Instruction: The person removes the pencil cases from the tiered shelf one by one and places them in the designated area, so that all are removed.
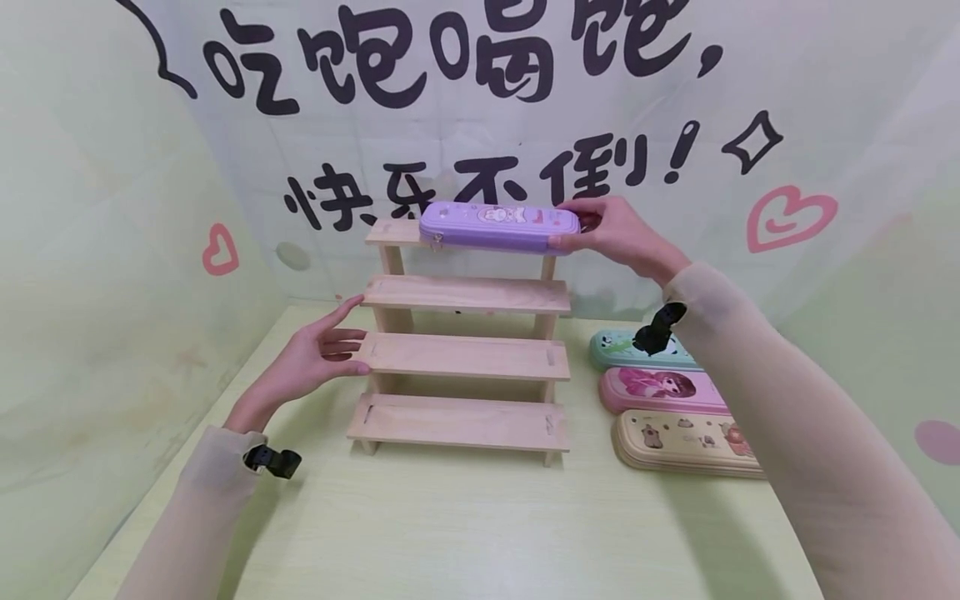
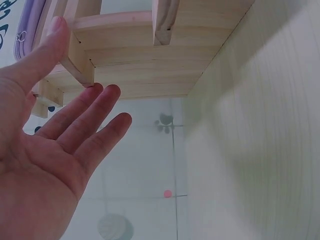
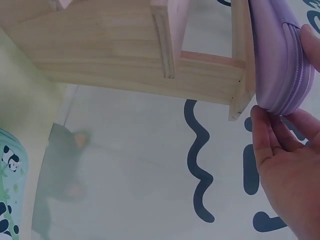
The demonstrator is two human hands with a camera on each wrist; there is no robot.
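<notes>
A purple zippered pencil case [image 1: 498, 227] with a cartoon print lies at the top tier of a stepped wooden shelf [image 1: 465, 357]. My right hand [image 1: 618, 236] grips the case by its right end, thumb on the near side. In the right wrist view, the fingers of the right hand [image 3: 292, 155] are around the end of the case [image 3: 282, 60], which is against the top board. At the shelf's left side, my left hand [image 1: 315, 354] touches the board ends with fingers spread. The left wrist view shows that hand [image 2: 55, 125] with fairly straight fingers beside the wooden side.
Right of the shelf on the pale table [image 1: 465, 525] lie a green panda case [image 1: 611, 350], a pink case [image 1: 630, 390] with a doll print and a cream case [image 1: 667, 442] with bears. A printed cloth backdrop [image 1: 637, 108] hangs behind the shelf.
</notes>
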